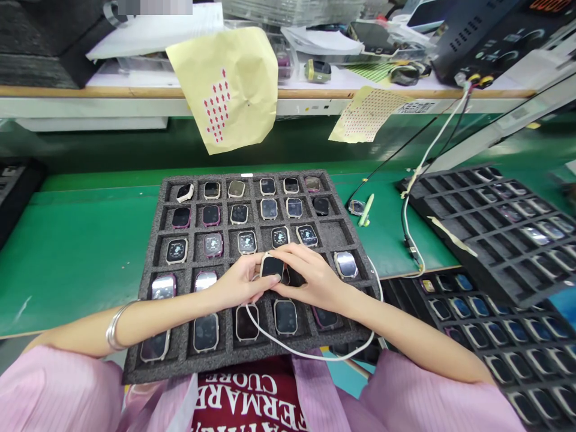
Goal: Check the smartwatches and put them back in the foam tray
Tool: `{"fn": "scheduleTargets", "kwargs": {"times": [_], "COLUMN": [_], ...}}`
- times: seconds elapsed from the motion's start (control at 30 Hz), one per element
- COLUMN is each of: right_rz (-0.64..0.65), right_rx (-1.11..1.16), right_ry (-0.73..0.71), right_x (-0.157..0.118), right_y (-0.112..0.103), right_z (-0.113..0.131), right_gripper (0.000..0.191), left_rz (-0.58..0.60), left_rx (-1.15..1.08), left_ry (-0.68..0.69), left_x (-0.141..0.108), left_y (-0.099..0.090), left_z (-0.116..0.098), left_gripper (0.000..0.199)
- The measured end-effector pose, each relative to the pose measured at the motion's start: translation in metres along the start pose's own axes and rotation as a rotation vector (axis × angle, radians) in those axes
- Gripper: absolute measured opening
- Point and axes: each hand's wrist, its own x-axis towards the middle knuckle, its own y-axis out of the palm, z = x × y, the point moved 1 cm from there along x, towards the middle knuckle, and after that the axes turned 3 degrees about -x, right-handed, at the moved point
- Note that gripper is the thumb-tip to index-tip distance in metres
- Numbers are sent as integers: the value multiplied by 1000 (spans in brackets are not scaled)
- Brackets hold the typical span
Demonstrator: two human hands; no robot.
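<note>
Both hands meet over a dark grey foam tray point(186, 360) whose compartments hold many square watches. Between them is one watch point(272, 267) with a dark screen and a light frame. My left hand point(240, 279) grips its left side, the thumb at its lower edge. Fingers of my right hand point(306, 273) are closed round its right side and top. A white cable point(310, 356) loops from near my left hand across the tray's front and up its right side. Some watches in the third row, such as this lit watch point(246, 242), show bright faces.
More foam trays with watches point(465, 219) stand at the right. A green pen-like tool point(366, 210) lies beside the tray. Behind, a shelf edge point(126, 107) carries hanging yellow sticker sheets point(243, 90) and an instrument point(477, 42) with cables.
</note>
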Motion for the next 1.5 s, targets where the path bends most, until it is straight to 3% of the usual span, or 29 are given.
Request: {"fn": "scheduleTargets", "kwargs": {"times": [0.3, 0.47, 0.53, 0.63, 0.77, 1.07, 1.5], "right_rz": [-91, -74, -42, -18, -18, -68, -112], "right_rx": [-55, -13, 153, 571, 975, 909, 983], "right_ry": [-69, 11, 97, 231, 287, 100, 103], "right_x": [3, 3, 3, 5, 10, 11, 3], "right_y": [-5, -10, -11, -10, -7, -10, -3], "right_z": [2, 1, -1, -5, -5, 6, 5], "right_gripper": [39, 41, 43, 42, 36, 37, 37], "left_rz": [58, 38, 49, 122, 257, 302, 319], "left_rx": [-34, -12, -24, -130, -236, -204, -270], "left_ry": [3, -60, -45, -8, -12, 4, -3], "left_x": [0, 2, 2, 1, -2, -7, -9], "left_y": [-5, -7, -7, -8, -8, -5, 5], "left_z": [-3, -1, -1, -3, -3, 7, 12], "left_gripper": [38, 38, 41, 42, 40, 41, 35]}}
